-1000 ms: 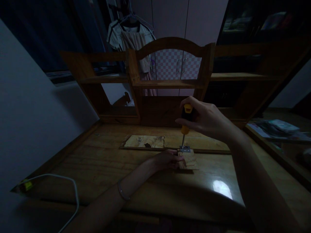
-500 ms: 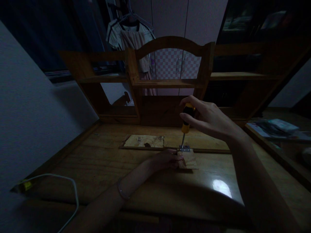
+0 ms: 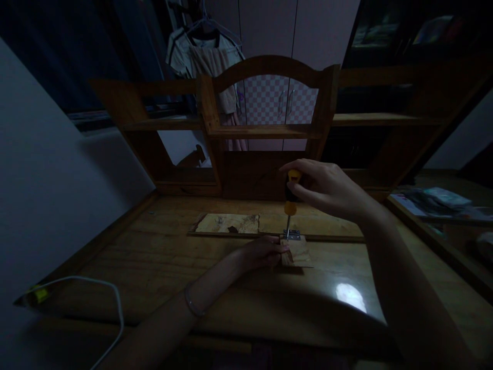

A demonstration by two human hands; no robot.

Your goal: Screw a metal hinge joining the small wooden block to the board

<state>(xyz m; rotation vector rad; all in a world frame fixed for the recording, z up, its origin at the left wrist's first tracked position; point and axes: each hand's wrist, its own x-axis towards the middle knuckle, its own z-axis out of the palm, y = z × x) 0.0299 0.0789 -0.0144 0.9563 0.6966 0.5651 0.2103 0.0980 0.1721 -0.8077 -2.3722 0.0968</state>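
My right hand is closed round the yellow and black handle of a screwdriver, which stands nearly upright. Its tip meets a small metal hinge at the back edge of a little wooden board. From the left, my left hand grips that board, its thumb on the top face; the other fingers are partly hidden. Just behind lies a long wooden strip, and to the left of the hinge there is a pale, rough-edged patch with dark marks.
The wooden desk carries a shelf unit along its back. A white cable loops at the left front, by a yellow item. Papers and bags lie on the right. One small screw-like piece rests at the back left.
The screwdriver has become more upright, its handle shifting slightly left and down along with my right hand. My left hand still holds the board in the same place.
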